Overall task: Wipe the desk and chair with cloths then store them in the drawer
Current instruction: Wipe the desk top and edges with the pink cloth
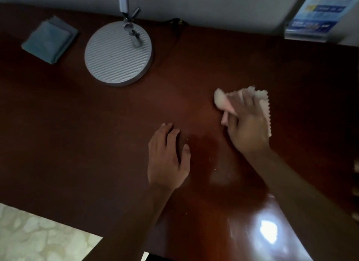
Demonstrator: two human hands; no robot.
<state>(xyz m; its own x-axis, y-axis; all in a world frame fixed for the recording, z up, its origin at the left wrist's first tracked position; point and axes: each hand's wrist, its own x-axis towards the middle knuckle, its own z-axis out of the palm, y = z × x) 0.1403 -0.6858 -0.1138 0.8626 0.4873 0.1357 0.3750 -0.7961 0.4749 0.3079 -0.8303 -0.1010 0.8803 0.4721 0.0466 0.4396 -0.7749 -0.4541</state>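
Note:
A dark reddish-brown desk (97,124) fills the view. My right hand (246,124) lies on a pale pink cloth (221,100) right of the desk's middle, its thumb and fingers curled round the bunched fabric. My left hand (168,157) rests flat on the desk to the left of it, fingers relaxed and holding nothing. A folded blue-grey cloth (49,39) lies at the far left corner. Neither the chair nor the drawer is in view.
A desk lamp with a round ribbed grey base (118,52) stands at the back, its pole rising out of view. A blue leaflet holder (314,17) stands at the back right. A few crumbs lie between my hands. Pale patterned floor (38,237) shows at bottom left.

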